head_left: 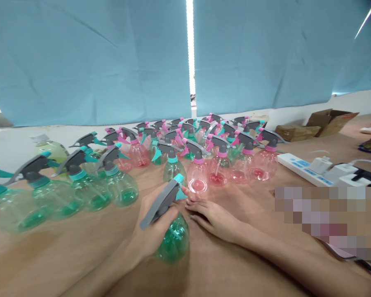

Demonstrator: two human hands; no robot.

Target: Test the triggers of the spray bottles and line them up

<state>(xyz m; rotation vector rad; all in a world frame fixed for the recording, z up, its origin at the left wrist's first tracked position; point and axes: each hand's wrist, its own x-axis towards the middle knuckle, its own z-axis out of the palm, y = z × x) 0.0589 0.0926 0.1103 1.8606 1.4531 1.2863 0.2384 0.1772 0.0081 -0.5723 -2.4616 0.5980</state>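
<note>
My left hand [156, 227] is wrapped round the neck of a green spray bottle [174, 243] near the front of the table. This bottle has a grey trigger head with a turquoise nozzle, tipped so that the nozzle points away to the right. Just right of it, my right hand [219, 220] rests on the tabletop with its fingers stretched out and nothing in them. Its fingertips come close to the nozzle; whether they touch is unclear. Beyond the hands stand a clear pink spray bottle [198, 177] and another green spray bottle [174, 169].
Several green bottles [122, 187] line the left side. Many pink and green ones crowd the back, before a blue curtain [111, 62]. A white power strip [303, 169] with plugged-in chargers lies right. Behind it is an open cardboard box [330, 121]. A blurred-out patch covers the right edge.
</note>
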